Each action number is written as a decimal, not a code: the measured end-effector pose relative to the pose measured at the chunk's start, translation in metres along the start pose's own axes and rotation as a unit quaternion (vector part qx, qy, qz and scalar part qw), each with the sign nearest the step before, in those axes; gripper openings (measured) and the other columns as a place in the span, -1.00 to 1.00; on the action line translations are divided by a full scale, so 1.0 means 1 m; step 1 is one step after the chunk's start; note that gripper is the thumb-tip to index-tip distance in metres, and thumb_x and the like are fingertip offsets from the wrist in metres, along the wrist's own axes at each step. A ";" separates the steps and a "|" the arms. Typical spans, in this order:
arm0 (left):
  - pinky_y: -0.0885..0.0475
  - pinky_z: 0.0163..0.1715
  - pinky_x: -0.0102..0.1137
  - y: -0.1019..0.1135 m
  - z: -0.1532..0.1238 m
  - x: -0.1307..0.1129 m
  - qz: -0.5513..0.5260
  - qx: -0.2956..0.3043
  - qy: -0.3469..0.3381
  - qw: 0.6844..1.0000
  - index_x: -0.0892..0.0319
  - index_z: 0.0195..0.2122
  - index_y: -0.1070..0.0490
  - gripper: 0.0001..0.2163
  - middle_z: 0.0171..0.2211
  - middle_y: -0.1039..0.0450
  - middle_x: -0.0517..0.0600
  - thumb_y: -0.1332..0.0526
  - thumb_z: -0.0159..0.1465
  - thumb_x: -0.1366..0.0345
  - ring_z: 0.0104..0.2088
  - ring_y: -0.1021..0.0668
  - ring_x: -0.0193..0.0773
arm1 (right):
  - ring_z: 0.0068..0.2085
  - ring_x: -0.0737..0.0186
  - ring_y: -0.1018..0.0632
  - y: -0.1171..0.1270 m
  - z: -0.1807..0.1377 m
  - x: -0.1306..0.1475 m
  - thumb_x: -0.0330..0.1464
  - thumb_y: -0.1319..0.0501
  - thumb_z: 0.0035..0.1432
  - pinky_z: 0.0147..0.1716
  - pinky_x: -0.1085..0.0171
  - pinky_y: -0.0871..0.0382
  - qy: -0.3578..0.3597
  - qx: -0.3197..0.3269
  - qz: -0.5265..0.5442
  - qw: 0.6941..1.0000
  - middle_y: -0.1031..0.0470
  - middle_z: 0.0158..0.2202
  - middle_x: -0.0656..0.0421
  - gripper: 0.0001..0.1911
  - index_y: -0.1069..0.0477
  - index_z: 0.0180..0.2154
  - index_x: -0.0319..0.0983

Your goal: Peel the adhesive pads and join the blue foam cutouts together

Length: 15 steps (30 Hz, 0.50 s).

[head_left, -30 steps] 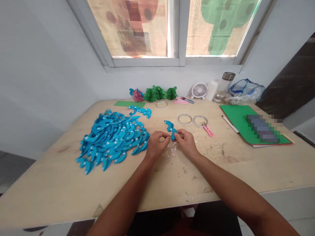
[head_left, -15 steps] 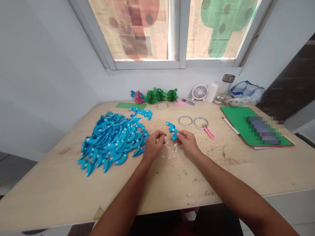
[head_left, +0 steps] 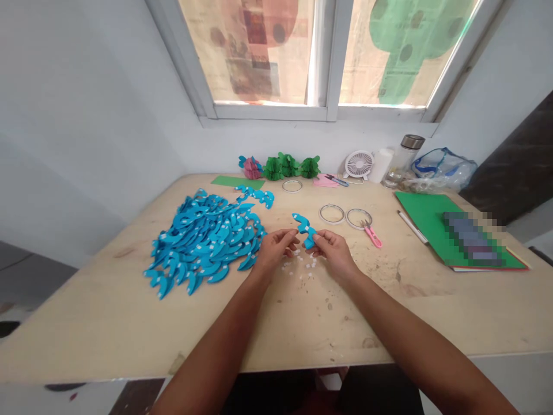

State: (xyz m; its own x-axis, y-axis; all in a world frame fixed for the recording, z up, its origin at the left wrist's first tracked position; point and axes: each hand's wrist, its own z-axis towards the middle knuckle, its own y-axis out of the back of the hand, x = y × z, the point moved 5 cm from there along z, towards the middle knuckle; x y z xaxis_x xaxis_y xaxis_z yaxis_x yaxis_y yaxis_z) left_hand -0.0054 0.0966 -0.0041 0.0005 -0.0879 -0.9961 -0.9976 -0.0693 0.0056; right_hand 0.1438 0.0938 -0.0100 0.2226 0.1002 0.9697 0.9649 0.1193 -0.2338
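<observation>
Running beneath both forearms, the front edge of the table [head_left: 302, 328] bounded bare wood between the arms; more open wood lay between the right hand [head_left: 333, 252] and the folder [head_left: 425, 207]. The pile [head_left: 211, 236] crowded the left hand [head_left: 276, 249], while two rings [head_left: 332, 223] and the snips [head_left: 374, 237] sat beyond the right. Half a second earlier a clear gap parted the left fingertips from the strip [head_left: 303, 221]; now they were just beside it, though contact, or anything between them, could not be told. The right thumb and fingers stayed clamped on the strip's lower end. Blue, wavy-edged and marked with white squares, it slanted between the hands, above white scraps [head_left: 308, 266].
</observation>
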 end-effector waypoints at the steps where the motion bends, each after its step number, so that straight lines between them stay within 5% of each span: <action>1: -0.28 -0.64 -0.48 -0.001 0.000 0.001 -0.016 0.015 0.015 1.000 0.25 -0.46 -0.48 -0.66 -0.52 -0.49 0.04 -0.26 -0.02 0.02 -0.58 -0.45 -0.32 | -0.49 0.27 -0.54 0.000 0.000 0.000 -0.14 -0.29 -0.09 -0.51 0.35 -0.33 0.001 0.005 -0.002 1.000 -0.56 -0.48 0.13 -0.67 -0.44 -0.37 -0.27; 15: -0.35 -0.50 -0.44 -0.001 -0.003 -0.002 -0.102 0.034 0.005 0.994 0.25 -0.50 -0.46 -0.78 -0.48 -0.52 0.03 -0.31 -0.03 0.17 -0.52 -0.49 -0.33 | -0.49 0.25 -0.55 -0.009 -0.004 0.000 -0.07 -0.22 0.00 -0.51 0.35 -0.32 -0.019 0.062 0.029 0.998 -0.53 -0.54 0.15 -0.65 -0.41 -0.47 -0.25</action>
State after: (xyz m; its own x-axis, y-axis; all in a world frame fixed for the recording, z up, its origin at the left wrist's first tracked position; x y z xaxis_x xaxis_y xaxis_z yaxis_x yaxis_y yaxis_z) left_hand -0.0037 0.0940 -0.0019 0.2031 -0.0898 -0.9750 -0.9792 -0.0188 -0.2023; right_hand 0.1352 0.0884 -0.0078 0.2692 0.1473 0.9517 0.9258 0.2326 -0.2979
